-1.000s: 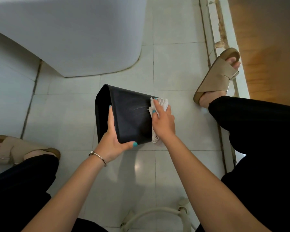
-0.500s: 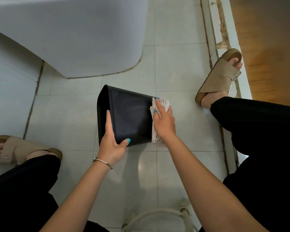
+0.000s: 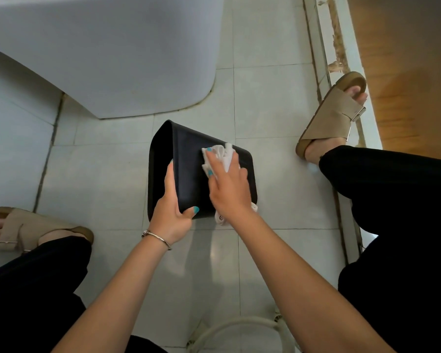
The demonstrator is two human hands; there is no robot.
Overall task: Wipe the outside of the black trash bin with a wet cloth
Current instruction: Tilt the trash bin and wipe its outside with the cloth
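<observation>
The black trash bin (image 3: 189, 171) is tipped on its side on the tiled floor (image 3: 278, 110), just in front of the white toilet base (image 3: 112, 59). Its open mouth faces left and the bottom end faces right, so the long axis runs roughly left-right, i.e. across both hands. Left hand (image 3: 172, 208) is clamped on the near rim, thumb on the upper wall, holding it steady. Right hand (image 3: 227, 184) lies flat on top, pressing the white cloth (image 3: 220, 155) to the wall w/ fingers spread. Imo the next swipe runs along that axis, and the right hand's already on it.
</observation>
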